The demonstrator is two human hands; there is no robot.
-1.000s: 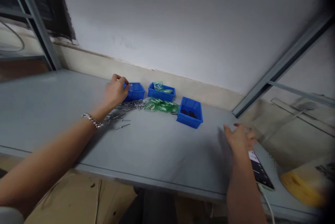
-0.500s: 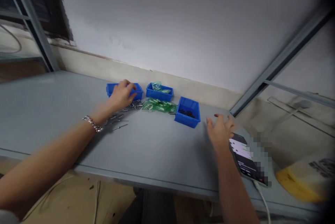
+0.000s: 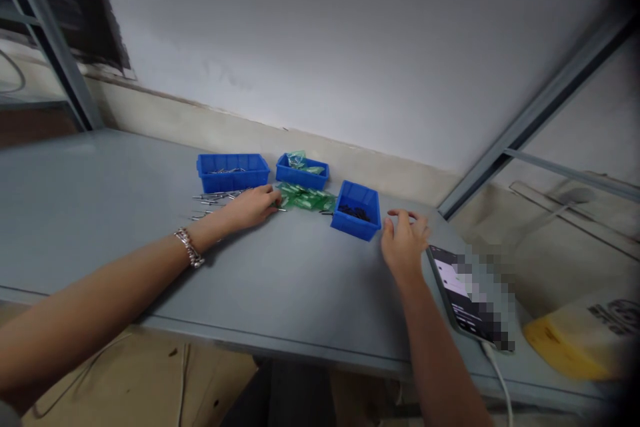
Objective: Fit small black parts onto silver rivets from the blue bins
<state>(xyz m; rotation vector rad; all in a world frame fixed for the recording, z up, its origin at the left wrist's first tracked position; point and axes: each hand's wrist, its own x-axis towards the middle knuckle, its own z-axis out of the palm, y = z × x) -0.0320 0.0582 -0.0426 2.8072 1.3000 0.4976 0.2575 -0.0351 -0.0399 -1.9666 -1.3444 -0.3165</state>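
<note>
Left hand shifted beside green packets — metal pins partly hidden.

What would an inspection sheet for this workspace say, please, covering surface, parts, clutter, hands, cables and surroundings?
Surface: grey tabletop; no spill seen.
Parts: left bin holds metal rods; middle bin holds green packets; right bin holds dark pieces; loose rods and loose packets lie in front.
Clutter: phone and partly yellow container at right.
Left hand: at the loose packets; grip unclear.
Right hand: beside the right bin, fingers apart, nothing seen held.
Cables: white cable at the phone's near end; floor cable below.
Surroundings: wall behind; metal frames left and right.
</note>
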